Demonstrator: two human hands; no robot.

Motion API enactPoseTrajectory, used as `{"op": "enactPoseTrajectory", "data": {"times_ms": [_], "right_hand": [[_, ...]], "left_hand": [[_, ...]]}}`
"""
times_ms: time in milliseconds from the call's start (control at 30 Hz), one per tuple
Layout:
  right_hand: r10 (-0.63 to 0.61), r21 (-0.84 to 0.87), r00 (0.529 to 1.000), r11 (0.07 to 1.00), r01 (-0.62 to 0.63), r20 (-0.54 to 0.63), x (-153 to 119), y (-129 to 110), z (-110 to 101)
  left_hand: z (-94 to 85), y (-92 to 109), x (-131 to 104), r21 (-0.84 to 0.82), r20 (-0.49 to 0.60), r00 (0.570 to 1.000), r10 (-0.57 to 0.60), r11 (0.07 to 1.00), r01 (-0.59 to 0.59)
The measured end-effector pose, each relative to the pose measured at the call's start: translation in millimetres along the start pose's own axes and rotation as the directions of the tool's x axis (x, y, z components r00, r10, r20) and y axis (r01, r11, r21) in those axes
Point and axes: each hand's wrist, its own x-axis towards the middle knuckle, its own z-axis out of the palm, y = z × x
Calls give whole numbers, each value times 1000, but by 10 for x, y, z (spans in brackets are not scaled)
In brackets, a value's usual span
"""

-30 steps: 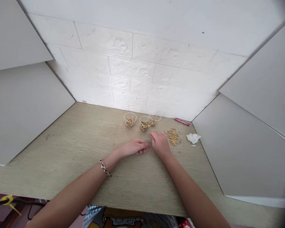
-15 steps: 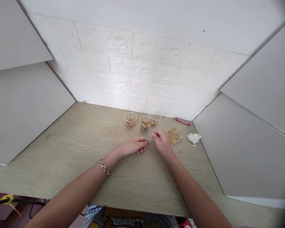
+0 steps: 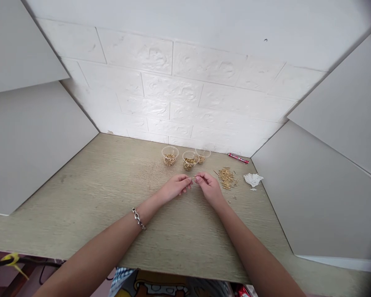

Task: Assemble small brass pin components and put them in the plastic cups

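Between my two hands is a thin gold pin (image 3: pixel 193 177), its ends at the fingertips of both. My right hand (image 3: pixel 207 186) pinches it from the right. From the left, my left hand (image 3: pixel 176 186) closes its thumb and forefinger at the other end; whether it also holds a smaller part is too small to tell. Just behind the hands stand a clear cup of small gold parts (image 3: pixel 189 164), another such cup (image 3: pixel 169 159) to its left and a third cup (image 3: pixel 203 153), partly hidden, to the right. A pile of gold pins (image 3: pixel 226 178) lies right of my right hand.
A red pen-like tube (image 3: pixel 238 158) lies by the wall at the back right. Crumpled white tissue (image 3: pixel 252 179) sits near the right panel (image 3: pixel 324 198). Tiny bits are scattered on the wooden table (image 3: pixel 89 194), left of the cups. A grey panel (image 3: pixel 34 140) stands on the left.
My right hand has moved slightly down and left, bringing the pin to my left hand's fingertips. My left hand has shifted slightly up. The hands are now closer together.
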Motion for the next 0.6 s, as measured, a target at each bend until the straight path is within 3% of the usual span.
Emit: {"op": "enactPoseTrajectory", "data": {"times_ms": [233, 600], "right_hand": [[11, 9, 999, 1000, -11, 42, -17, -5, 37], [-31, -360, 999, 932, 32, 7, -34, -9, 97]], "left_hand": [[-6, -65, 40, 39, 13, 999, 40, 998, -41], [1, -94, 25, 102, 67, 992, 104, 989, -111]]}}
